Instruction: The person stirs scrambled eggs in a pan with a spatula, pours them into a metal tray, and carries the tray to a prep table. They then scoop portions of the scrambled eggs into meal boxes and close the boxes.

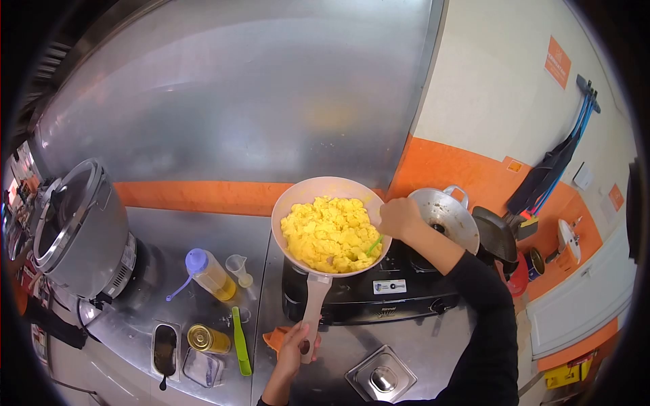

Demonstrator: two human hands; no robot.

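- I'm seeing scrambled egg (329,229) lying inside the pan (332,185);
- the left hand (292,346) is gripping the pan's handle (316,301);
- the right hand (398,218) is clutching a green utensil (374,245) inside the pan;
- the stove (365,308) is sitting beneath the pan.

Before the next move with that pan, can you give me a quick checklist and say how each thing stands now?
1. Left hand has its grip on the pan handle: ok.
2. Right hand holds the green utensil, its end in the yellow food: ok.
3. Yellow food lies within the rim of the pan: ok.
4. Pan rests on the stove: cannot tell, contact is hidden.
5. Flame beneath the pan: cannot tell, hidden.
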